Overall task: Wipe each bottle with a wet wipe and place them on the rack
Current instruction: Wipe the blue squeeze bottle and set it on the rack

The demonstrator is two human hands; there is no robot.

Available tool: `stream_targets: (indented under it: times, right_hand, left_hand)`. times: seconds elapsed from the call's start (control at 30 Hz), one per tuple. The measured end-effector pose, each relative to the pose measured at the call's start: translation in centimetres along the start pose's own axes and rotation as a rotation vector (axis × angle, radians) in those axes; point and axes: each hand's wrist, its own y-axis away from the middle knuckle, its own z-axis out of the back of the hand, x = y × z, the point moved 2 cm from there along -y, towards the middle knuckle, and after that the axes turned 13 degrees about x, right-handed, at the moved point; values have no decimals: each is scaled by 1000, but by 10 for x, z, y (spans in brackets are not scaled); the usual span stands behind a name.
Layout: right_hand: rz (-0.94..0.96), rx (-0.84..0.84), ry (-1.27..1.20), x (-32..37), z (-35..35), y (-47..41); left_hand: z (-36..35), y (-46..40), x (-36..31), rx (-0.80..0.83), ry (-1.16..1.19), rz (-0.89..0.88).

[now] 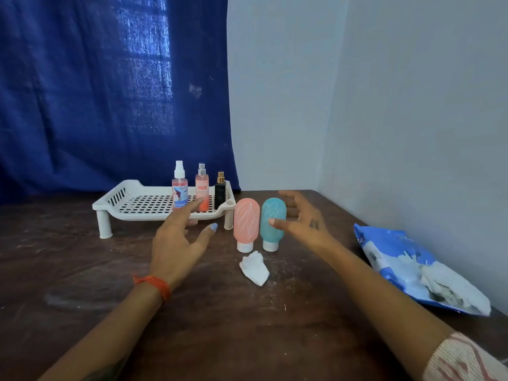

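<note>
Two soft, rounded tubes — pink tube point(246, 221) and teal tube point(273, 221) — are standing cap-down, long axes upright, on the scuffed wooden bench point(82, 270) beside the slotted plastic rack point(137, 200). A crumpled wet wipe point(254, 268) is lying just before them. Both hands — left hand point(176, 243), right hand point(302, 218) — are hovering spread wide, holding nothing.

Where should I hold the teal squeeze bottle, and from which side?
Probably hold the teal soft squeeze bottle by its broad middle, from the right, where the open right hand is. It stands on its white cap, and the pink soft squeeze bottle crowds its left side.
</note>
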Motion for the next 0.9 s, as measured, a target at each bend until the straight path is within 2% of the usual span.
stream_targets:
  times: [0.27, 0.6, 0.73, 0.9]
  right_hand:
    - [-80, -101, 6, -13, -7, 0]
    - [98, -337, -32, 15, -2, 26]
    - [211, -264, -133, 29, -14, 32]
    - [248, -26, -209, 32, -38, 36]
  left_hand:
    - [-5, -3, 1, 27, 4, -35]
    - [-7, 2, -7, 87, 93, -57]
    - [-9, 4, -11, 164, 184, -70]
    - [-10, 5, -18, 328, 316, -69]
